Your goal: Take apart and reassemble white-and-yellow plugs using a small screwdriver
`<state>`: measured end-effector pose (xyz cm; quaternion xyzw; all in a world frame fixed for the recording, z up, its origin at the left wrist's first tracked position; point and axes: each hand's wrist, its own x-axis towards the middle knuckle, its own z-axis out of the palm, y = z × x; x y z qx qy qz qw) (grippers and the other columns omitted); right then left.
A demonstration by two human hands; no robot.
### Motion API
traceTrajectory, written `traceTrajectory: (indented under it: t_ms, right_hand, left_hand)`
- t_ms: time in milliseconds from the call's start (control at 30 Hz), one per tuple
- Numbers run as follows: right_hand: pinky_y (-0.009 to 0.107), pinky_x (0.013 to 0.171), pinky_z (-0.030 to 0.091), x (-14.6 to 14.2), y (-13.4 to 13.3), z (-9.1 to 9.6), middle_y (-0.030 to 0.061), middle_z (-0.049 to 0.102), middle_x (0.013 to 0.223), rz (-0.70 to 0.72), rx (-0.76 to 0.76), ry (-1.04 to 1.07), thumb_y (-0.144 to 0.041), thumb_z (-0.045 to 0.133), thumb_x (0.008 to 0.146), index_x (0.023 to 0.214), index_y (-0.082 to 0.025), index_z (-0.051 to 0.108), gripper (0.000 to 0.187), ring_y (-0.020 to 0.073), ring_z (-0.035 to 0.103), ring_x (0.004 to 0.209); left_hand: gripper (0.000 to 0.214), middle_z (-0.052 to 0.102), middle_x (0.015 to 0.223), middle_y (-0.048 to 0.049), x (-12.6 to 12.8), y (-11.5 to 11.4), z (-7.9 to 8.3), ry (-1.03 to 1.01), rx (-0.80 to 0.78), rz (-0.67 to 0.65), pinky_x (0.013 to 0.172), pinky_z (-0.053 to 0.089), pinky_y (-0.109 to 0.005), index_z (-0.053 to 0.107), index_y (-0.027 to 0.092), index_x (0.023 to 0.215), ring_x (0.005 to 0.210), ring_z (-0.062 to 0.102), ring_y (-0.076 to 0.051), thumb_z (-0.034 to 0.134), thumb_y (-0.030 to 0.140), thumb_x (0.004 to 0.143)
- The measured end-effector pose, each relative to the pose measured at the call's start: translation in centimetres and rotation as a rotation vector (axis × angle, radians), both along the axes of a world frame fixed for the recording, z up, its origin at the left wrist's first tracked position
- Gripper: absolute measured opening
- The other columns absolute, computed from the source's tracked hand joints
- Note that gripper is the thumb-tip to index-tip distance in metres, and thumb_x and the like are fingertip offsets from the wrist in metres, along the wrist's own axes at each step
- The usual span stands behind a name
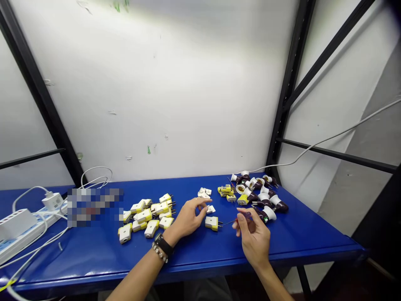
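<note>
My right hand point(255, 238) is closed round the handle of a thin screwdriver point(230, 222), whose shaft points left. The tip of the shaft lies close to the prongs of a white and yellow plug point(211, 223). My left hand point(189, 217) hovers over the table just left of that plug, its thumb and forefinger apart. Right by its fingertips is a small white plastic piece point(211, 209); more white pieces point(204, 192) lie just behind. Several assembled white and yellow plugs point(152, 228) are heaped left of my left hand.
Yellow plug parts point(226, 190) and a pile of maroon and white lamp holders point(269, 200) lie at the right on the blue table point(94, 255). At the left are a power strip point(19, 240) and loose white cables. A black metal frame point(286, 88) borders the white back wall.
</note>
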<state>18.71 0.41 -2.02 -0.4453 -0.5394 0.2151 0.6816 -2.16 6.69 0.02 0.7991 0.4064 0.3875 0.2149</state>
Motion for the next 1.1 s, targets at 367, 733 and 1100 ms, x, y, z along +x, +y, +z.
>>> traceTrajectory:
  t_ms: [367, 733, 1100]
  right_hand:
    - [0.033, 0.065, 0.066, -0.8, 0.2, 0.0, 0.0039, 0.072, 0.093, 0.252, -0.125, 0.485, -0.047, 0.077, 0.081, 0.091, -0.021, 0.067, 0.03, 0.0257, 0.076, 0.088]
    - [0.03, 0.064, 0.066, -0.9, 0.4, 0.0, 0.003, 0.072, 0.09, 0.229, -0.125, 0.535, -0.047, 0.082, 0.077, 0.088, -0.02, 0.069, 0.032, 0.0252, 0.076, 0.088]
    - [0.034, 0.063, 0.066, -0.9, 0.4, -0.1, 0.0051, 0.072, 0.089, 0.191, -0.13, 0.48, -0.049, 0.08, 0.077, 0.088, -0.019, 0.068, 0.034, 0.0267, 0.075, 0.085]
  left_hand:
    - [0.051, 0.076, 0.084, -0.0095, 0.7, 0.5, -1.1, -0.51, -0.452, -0.095, 0.059, 0.046, -0.024, 0.077, 0.012, 0.091, 0.078, 0.066, -0.021, 0.077, 0.06, 0.073]
    - [0.041, 0.077, 0.088, -0.0097, 0.5, 0.5, -1.6, -0.604, -0.561, -0.134, 0.059, 0.042, -0.023, 0.077, 0.014, 0.095, 0.082, 0.064, -0.02, 0.08, 0.05, 0.076]
    - [0.041, 0.079, 0.087, -0.0106, 0.5, 0.5, -1.5, -0.537, -0.479, -0.123, 0.058, 0.044, -0.024, 0.078, 0.013, 0.093, 0.078, 0.067, -0.02, 0.078, 0.05, 0.077]
